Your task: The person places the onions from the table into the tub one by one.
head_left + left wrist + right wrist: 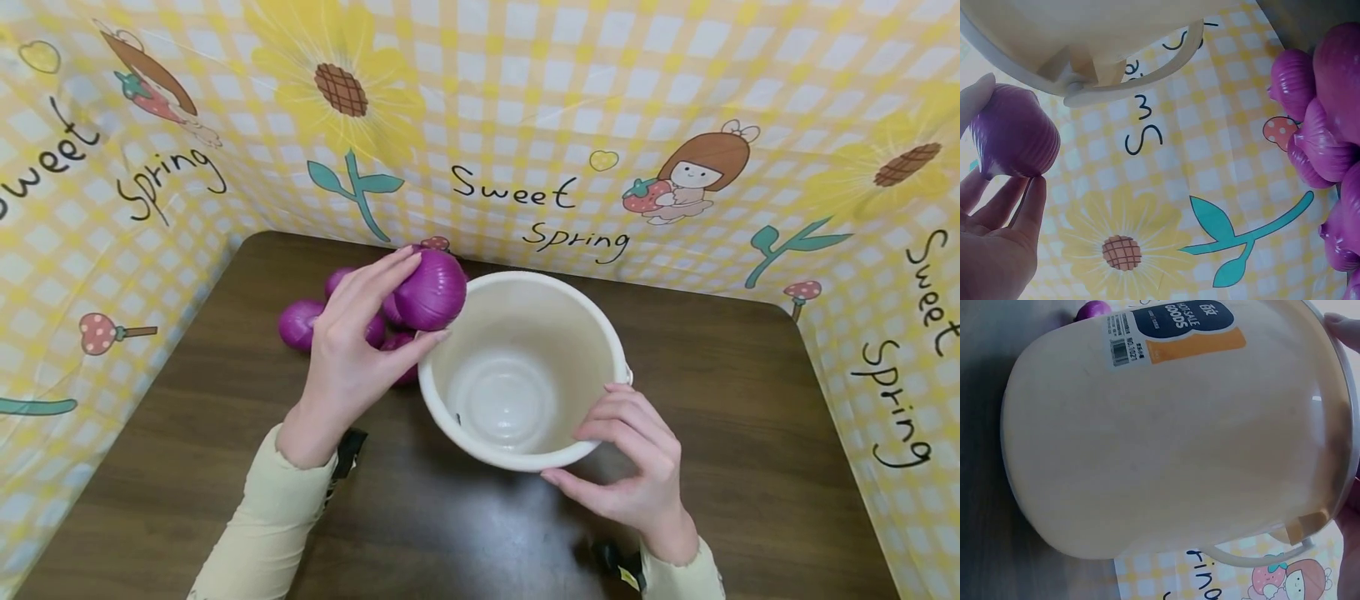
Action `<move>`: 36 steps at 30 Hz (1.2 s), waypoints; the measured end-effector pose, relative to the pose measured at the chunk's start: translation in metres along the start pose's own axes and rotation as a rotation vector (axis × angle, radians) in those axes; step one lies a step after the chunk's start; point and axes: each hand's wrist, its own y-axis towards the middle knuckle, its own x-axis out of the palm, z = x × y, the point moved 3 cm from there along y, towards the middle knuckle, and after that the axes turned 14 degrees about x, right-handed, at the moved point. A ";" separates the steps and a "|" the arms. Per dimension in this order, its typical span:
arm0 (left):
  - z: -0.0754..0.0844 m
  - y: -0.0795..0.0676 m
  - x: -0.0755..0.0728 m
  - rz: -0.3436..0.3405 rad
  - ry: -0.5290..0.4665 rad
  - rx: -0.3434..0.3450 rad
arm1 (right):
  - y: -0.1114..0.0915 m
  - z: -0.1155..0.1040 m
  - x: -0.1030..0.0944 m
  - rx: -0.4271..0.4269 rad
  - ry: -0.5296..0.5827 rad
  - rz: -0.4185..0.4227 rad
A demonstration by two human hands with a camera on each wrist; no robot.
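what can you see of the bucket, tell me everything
The bucket is cream, glossy and plastic-looking, with a round, thick rim, a pale curved handle and a blue-and-orange label with a barcode. It stands upright on the dark table, looking empty except for a small dark mark. The right hand grips its near-right rim.

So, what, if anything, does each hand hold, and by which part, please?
Left hand: round purple onion, by its sides; right hand: cream plastic bucket, by its rim.
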 end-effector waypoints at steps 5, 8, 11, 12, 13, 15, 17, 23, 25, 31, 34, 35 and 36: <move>0.003 0.002 0.000 0.012 -0.018 0.009 | 0.002 0.000 -0.003 -0.021 0.005 0.045; 0.003 0.002 0.000 0.017 -0.027 0.011 | 0.006 0.006 -0.006 -0.015 -0.012 0.121; 0.003 0.002 0.001 0.014 -0.035 0.013 | 0.010 0.015 -0.009 -0.006 -0.033 0.187; 0.003 0.002 0.002 0.013 -0.040 0.014 | 0.011 0.018 -0.009 -0.003 -0.040 0.198; 0.003 0.002 0.002 0.012 -0.044 0.015 | 0.012 0.021 -0.010 0.000 -0.041 0.201; 0.004 0.002 0.003 0.009 -0.052 0.015 | 0.012 0.024 -0.009 -0.002 -0.033 0.198; 0.004 0.003 0.003 0.006 -0.061 0.016 | 0.012 0.026 -0.008 -0.007 -0.025 0.194; 0.005 0.001 0.004 -0.018 -0.083 -0.004 | 0.009 0.027 -0.003 -0.007 -0.005 0.192; 0.006 0.001 0.005 -0.033 -0.095 -0.014 | 0.008 0.027 -0.004 -0.008 -0.003 0.189; 0.007 0.005 0.008 -0.065 -0.131 -0.008 | 0.011 0.025 -0.007 0.000 -0.008 0.150; 0.008 0.004 0.009 -0.080 -0.140 -0.004 | 0.012 0.024 -0.008 0.012 -0.015 0.117; 0.008 0.004 0.010 -0.084 -0.143 0.000 | 0.012 0.023 -0.008 0.013 -0.016 0.109; 0.009 0.003 0.010 -0.087 -0.146 0.004 | 0.012 0.023 -0.008 0.013 -0.016 0.106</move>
